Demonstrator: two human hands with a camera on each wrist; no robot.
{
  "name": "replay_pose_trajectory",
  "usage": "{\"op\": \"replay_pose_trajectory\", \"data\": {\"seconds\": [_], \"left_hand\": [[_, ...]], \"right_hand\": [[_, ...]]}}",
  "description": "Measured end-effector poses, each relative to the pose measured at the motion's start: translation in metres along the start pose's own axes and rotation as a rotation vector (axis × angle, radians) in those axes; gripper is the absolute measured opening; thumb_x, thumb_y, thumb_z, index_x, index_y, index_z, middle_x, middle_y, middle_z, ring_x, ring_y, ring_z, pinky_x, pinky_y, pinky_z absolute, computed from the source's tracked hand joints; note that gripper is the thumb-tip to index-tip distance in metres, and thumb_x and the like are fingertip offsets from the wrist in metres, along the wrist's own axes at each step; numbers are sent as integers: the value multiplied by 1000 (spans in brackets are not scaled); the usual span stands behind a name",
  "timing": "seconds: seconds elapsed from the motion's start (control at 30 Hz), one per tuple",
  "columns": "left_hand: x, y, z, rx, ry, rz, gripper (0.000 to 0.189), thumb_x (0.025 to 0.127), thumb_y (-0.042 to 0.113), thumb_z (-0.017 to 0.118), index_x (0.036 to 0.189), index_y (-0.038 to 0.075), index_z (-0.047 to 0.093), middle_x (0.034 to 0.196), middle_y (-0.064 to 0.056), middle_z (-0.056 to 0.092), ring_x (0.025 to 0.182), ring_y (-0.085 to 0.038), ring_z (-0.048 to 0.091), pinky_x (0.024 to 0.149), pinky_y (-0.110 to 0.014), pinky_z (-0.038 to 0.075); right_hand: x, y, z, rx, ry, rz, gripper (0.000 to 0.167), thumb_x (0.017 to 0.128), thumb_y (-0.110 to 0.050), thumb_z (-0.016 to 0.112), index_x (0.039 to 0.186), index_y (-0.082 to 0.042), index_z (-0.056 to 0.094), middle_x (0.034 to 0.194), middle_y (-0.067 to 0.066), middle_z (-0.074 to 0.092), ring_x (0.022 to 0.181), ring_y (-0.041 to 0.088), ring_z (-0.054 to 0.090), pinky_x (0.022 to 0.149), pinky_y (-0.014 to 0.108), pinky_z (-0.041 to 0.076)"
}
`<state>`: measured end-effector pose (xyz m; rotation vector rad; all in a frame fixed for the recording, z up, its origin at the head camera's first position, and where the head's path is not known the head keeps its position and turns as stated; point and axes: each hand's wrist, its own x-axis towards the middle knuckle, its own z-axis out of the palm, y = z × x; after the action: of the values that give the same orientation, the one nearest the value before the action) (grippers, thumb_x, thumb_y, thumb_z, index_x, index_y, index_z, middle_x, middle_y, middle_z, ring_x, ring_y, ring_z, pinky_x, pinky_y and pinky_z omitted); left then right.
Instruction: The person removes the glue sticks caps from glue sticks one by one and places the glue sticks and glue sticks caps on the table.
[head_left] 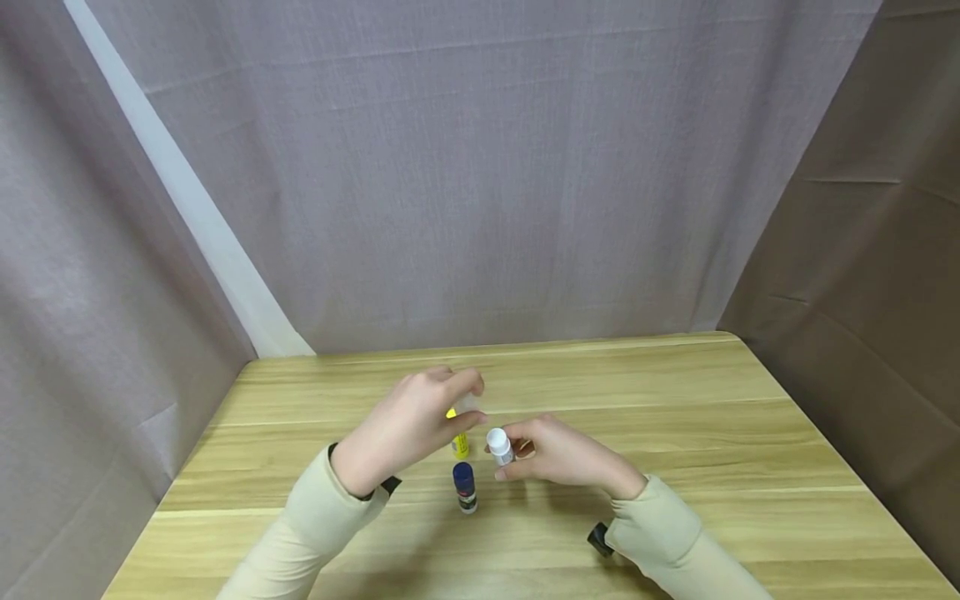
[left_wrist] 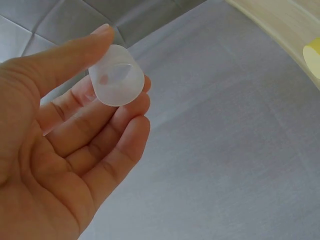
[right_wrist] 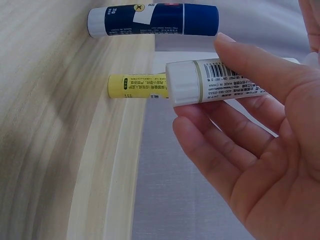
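Note:
My left hand [head_left: 412, 421] pinches a translucent, hollow cap [left_wrist: 118, 85] between thumb and fingers, raised above the table. Lower and to its right, my right hand [head_left: 558, 452] grips a white glue stick [right_wrist: 184, 84] with a barcode label, its uncapped end facing up in the head view. A yellow glue stick [head_left: 460, 447] stands behind, partly covered by the left hand in the head view. Nearer the front, a dark blue glue stick [head_left: 465, 485] stands upright on its white base, cap on.
The wooden table [head_left: 750, 433] reaches back to a grey curtain [head_left: 510, 208]. Brown cloth [head_left: 877, 275] hangs along the right side. A pale strip [head_left: 195, 200] shows through the curtain at the left.

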<state>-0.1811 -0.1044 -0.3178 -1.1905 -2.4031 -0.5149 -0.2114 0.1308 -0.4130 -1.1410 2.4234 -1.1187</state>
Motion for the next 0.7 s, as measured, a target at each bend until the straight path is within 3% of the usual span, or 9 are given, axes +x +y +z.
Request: {"op": "replay_pose_trajectory", "data": {"seconds": [0.53, 0.7], "left_hand": [[-4, -5, 3, -69, 74, -12, 29, 84, 10, 84, 94, 10, 57, 85, 3, 65, 75, -12, 62, 61, -24, 50], [-7, -7, 4, -61, 83, -44, 30, 86, 11, 81, 91, 12, 52, 77, 3, 57, 65, -8, 52, 56, -21, 45]], "right_hand": [[-1, -1, 2, 7, 0, 11, 28, 89, -25, 80, 114, -14, 72, 106, -9, 73, 94, 6, 68, 87, 33, 58], [-1, 0, 2, 5, -5, 7, 27, 89, -25, 80, 113, -15, 73, 104, -11, 73, 94, 6, 68, 87, 32, 58]]}}
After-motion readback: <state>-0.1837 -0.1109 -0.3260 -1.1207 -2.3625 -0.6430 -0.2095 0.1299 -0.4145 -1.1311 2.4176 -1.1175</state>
